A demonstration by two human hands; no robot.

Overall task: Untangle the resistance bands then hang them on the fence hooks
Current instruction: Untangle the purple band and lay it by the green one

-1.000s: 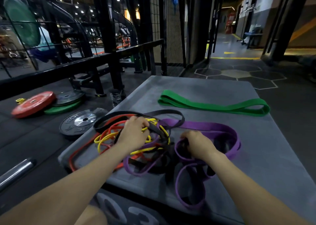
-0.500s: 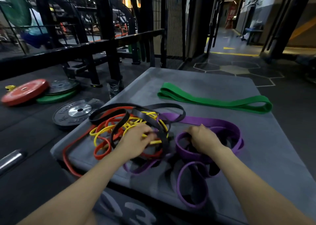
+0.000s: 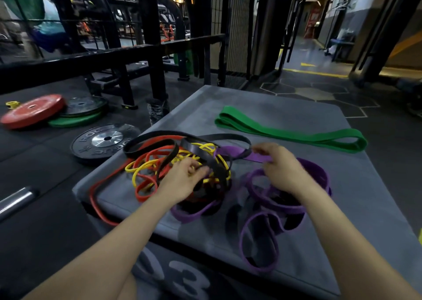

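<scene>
A tangle of resistance bands lies on the grey padded box [image 3: 285, 108]: black [image 3: 159, 137], orange-red [image 3: 146, 192], yellow [image 3: 139, 174] and purple [image 3: 258, 267] loops wound through each other. My left hand [image 3: 185, 178] reaches into the middle of the tangle, its fingers curled on a black band among the yellow ones. My right hand [image 3: 278, 167] is raised a little above the pile and pinches a flat stretch of the purple band [image 3: 258, 157]. A wide green band [image 3: 290, 133] lies apart, flat at the far side of the box.
Weight plates lie on the floor to the left: a black one [image 3: 105, 142], a red one [image 3: 32, 110] and a green one under another black. A steel barbell end [image 3: 16, 201] juts in at the left. A black rail and mesh fence [image 3: 235, 25] stand behind the box.
My right hand has lifted up and away from the purple loops, drawing a strip of purple band with it. My left hand stays in the tangle's middle. The view has tilted slightly.
</scene>
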